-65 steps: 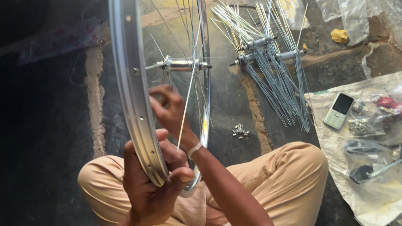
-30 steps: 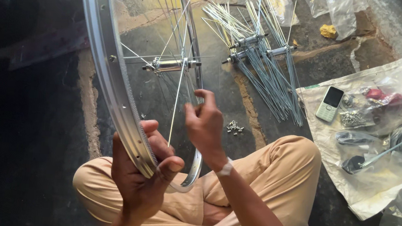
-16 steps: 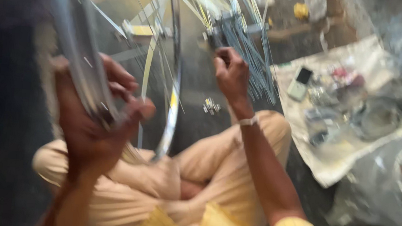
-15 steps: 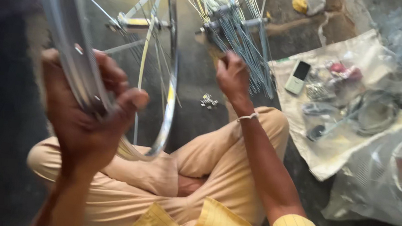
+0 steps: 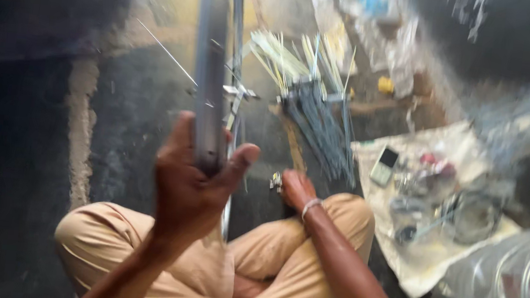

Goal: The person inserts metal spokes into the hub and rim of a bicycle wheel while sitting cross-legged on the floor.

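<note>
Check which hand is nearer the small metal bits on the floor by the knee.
Right. The right hand reaches down right beside the small metal bits; the left hand is apart from them, gripping the wheel rim.

A single head-worn camera looks steeply down from above the seated person's tan-trousered crossed legs (image 5: 278, 280), close enough that the left hand (image 5: 193, 184), with its fingers (image 5: 241, 160) round the edge-on silver metal wheel rim (image 5: 210, 79), fills the middle of the blurred view. Beyond those fingers the view faces forward over the dark floor to the bundle of thin grey metal spokes (image 5: 319, 122). Right of the right hand (image 5: 296, 191) lies the pale plastic sheet (image 5: 422, 261) strewn with small parts.
</note>
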